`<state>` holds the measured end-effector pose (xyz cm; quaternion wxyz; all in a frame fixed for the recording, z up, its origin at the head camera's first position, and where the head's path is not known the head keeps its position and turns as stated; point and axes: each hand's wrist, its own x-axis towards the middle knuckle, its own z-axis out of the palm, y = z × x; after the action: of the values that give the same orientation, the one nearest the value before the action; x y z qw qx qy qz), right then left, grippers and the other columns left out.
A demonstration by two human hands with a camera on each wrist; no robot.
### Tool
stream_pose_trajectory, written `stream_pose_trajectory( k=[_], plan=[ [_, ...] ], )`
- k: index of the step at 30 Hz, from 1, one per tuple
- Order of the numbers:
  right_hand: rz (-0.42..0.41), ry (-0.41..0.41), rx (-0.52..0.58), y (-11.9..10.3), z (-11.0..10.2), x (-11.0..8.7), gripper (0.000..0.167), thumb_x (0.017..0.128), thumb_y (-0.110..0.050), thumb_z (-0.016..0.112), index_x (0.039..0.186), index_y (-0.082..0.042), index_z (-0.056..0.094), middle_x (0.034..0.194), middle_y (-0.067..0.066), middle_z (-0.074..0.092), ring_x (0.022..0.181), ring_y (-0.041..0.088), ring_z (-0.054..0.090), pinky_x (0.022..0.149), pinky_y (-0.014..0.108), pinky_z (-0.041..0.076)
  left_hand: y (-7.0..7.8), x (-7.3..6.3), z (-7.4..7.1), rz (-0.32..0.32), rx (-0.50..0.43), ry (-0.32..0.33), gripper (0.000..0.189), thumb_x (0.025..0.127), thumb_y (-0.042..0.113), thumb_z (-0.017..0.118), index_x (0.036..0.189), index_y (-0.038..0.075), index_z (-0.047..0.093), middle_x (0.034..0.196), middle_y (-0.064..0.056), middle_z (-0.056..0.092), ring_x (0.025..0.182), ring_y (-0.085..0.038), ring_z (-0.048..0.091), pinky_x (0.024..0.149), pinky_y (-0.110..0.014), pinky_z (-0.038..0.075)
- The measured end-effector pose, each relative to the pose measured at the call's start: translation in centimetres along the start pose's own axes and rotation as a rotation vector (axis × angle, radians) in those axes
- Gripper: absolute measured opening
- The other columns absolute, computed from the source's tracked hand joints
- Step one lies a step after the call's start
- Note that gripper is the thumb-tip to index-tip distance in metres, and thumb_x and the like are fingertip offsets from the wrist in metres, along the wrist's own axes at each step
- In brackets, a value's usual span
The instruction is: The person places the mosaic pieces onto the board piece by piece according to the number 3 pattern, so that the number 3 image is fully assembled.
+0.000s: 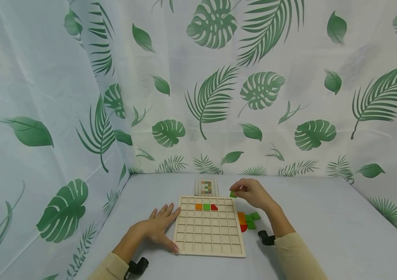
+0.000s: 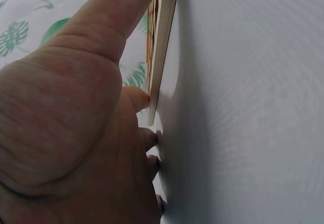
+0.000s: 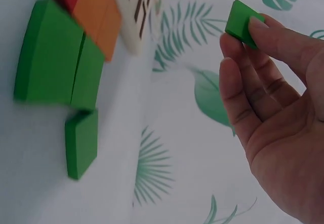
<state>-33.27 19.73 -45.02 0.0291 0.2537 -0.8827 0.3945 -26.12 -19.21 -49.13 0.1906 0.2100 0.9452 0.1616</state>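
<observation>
A wooden grid board (image 1: 209,233) lies flat on the table, with an orange tile (image 1: 199,207), a green tile (image 1: 207,207) and a red tile (image 1: 214,207) side by side in one row near its far edge. My left hand (image 1: 156,228) rests at the board's left side, fingers spread, thumb at the near left corner; the left wrist view shows thumb and fingertips against the board's edge. Above the board's far right corner, my right hand (image 1: 251,192) pinches a green square tile (image 3: 239,24) between thumb and fingers.
Loose green tiles (image 1: 250,224), an orange tile (image 1: 241,217) and a red tile (image 1: 243,228) lie beside the board's right edge. Behind the board is a small pattern card (image 1: 206,182) with a coloured grid. A leaf-printed curtain (image 1: 219,116) stands behind the table.
</observation>
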Motion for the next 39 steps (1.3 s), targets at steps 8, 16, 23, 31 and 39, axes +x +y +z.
stream_pose_trajectory(
  k=[8,16,23,31,39],
  plan=[
    [-0.002,0.013,0.017,-1.1,1.6,1.2,0.016,0.096,-0.006,0.072,0.107,-0.015,0.080,0.105,0.003,0.075,0.084,0.015,0.067,0.076,0.030,0.059,0.3,-0.3,0.0,0.004,-0.004,0.001,0.138,0.065,0.075,0.085,0.169,0.021,0.013,0.176,-0.015,0.002,0.163,-0.038,0.000,0.129,-0.063,0.001],
    [0.031,-0.013,0.015,-1.9,2.2,1.5,0.015,0.097,-0.009,0.073,0.109,-0.013,0.079,0.105,0.001,0.075,0.084,0.015,0.067,0.077,0.030,0.058,0.4,-0.4,-0.1,0.002,0.006,0.004,0.137,0.066,0.075,0.085,0.169,0.020,0.014,0.176,-0.016,0.003,0.163,-0.038,0.000,0.129,-0.063,0.002],
    [0.010,-0.040,0.031,-2.4,2.4,1.9,0.015,0.097,-0.009,0.073,0.110,-0.014,0.079,0.106,0.002,0.075,0.084,0.015,0.066,0.075,0.031,0.058,0.4,-0.4,-0.2,0.011,-0.002,0.002,0.137,0.065,0.076,0.084,0.169,0.020,0.013,0.176,-0.016,0.002,0.163,-0.038,-0.001,0.129,-0.064,0.000],
    [0.074,-0.078,0.026,-2.4,3.5,2.1,0.015,0.097,-0.007,0.073,0.108,-0.015,0.079,0.100,0.000,0.072,0.083,0.016,0.063,0.073,0.031,0.057,0.0,0.0,0.1,0.011,0.004,0.002,0.138,0.064,0.078,0.084,0.169,0.022,0.013,0.176,-0.014,0.001,0.163,-0.037,-0.002,0.129,-0.064,0.000],
    [0.054,-0.113,0.025,-2.7,4.0,2.0,0.015,0.096,-0.005,0.072,0.110,-0.007,0.078,0.099,0.002,0.072,0.082,0.019,0.066,0.073,0.031,0.057,-0.3,0.1,0.3,0.010,-0.005,0.006,0.139,0.064,0.078,0.084,0.169,0.022,0.013,0.176,-0.014,0.001,0.164,-0.036,-0.002,0.129,-0.063,-0.001]
  ],
)
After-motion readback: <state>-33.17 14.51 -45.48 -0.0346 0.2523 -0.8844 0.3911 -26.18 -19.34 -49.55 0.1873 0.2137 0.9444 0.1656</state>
